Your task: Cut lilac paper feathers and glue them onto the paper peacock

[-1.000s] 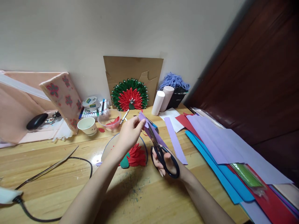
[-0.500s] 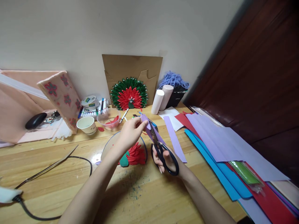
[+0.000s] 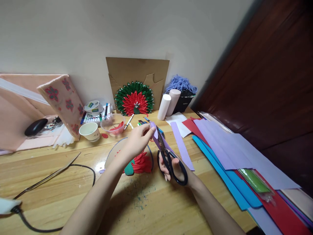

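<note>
The strip [image 3: 156,133] is held up above the table [image 3: 137,215], in front of the person, with the scissors [image 3: 161,143] at it. The left hand [image 3: 137,141] has its grip closed, thumb and forefinger pinching the strip's upper end; the right hand [image 3: 179,168] has its grip curled through the scissors' handles. How far the blades part cannot be told. The strip looks light, thin and limp, easily creased, so a pinch close to the blades should suit it best. The scissors look stiff and heavier, best held by the loops. A second strip [image 3: 182,147] lies to the right.
</note>
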`<act>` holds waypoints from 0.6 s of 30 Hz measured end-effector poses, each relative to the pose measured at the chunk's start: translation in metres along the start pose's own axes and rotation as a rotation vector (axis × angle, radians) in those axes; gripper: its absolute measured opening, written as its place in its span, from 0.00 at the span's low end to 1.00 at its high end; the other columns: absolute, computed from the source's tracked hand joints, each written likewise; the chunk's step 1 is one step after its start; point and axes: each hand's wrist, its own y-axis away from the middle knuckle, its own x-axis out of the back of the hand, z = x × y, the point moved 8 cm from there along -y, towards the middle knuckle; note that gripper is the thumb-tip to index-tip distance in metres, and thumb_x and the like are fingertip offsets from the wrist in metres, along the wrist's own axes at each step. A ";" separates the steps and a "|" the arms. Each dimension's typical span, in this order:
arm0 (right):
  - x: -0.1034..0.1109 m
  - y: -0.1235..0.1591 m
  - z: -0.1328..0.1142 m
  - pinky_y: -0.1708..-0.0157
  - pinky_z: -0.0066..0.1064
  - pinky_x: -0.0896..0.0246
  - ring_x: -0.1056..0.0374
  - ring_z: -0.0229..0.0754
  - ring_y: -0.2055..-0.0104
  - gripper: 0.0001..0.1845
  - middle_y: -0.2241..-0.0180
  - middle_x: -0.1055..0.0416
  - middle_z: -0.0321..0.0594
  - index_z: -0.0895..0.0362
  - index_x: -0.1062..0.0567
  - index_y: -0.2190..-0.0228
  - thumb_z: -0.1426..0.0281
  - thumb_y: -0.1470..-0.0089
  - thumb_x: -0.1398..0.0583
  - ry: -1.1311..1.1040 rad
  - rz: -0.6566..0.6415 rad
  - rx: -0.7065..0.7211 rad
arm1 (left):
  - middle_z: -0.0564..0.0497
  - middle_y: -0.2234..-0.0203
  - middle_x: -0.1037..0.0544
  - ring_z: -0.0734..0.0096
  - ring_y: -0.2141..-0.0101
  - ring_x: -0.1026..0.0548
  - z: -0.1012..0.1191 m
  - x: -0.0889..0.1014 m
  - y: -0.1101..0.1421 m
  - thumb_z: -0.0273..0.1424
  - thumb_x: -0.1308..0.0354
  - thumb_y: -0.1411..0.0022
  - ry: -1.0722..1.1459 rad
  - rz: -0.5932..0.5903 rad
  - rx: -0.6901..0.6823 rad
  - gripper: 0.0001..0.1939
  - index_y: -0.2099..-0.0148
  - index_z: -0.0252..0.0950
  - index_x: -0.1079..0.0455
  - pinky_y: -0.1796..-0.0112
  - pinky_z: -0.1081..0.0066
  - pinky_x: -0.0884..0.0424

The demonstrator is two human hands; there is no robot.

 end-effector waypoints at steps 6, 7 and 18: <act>0.006 -0.002 0.001 0.88 0.20 0.47 0.49 0.27 0.87 0.35 0.84 0.45 0.26 0.56 0.39 0.71 0.36 0.63 0.46 -0.016 0.064 -0.024 | 0.55 0.81 0.39 0.74 0.77 0.40 0.001 0.001 -0.002 0.40 0.57 0.38 -0.001 0.008 -0.006 0.18 0.76 0.36 0.43 0.75 0.74 0.45; 0.007 -0.002 0.000 0.89 0.19 0.47 0.50 0.27 0.87 0.35 0.84 0.46 0.25 0.56 0.39 0.72 0.37 0.64 0.46 -0.007 0.069 -0.032 | 0.55 0.81 0.39 0.74 0.77 0.40 0.000 0.002 -0.002 0.40 0.56 0.38 -0.012 0.011 -0.001 0.18 0.76 0.36 0.43 0.75 0.74 0.45; 0.011 0.000 0.004 0.85 0.22 0.43 0.46 0.28 0.86 0.37 0.82 0.43 0.27 0.56 0.38 0.69 0.35 0.64 0.49 -0.024 0.025 0.020 | 0.55 0.80 0.38 0.74 0.76 0.39 0.004 -0.003 -0.002 0.37 0.56 0.39 -0.023 -0.022 -0.023 0.16 0.76 0.35 0.41 0.74 0.74 0.45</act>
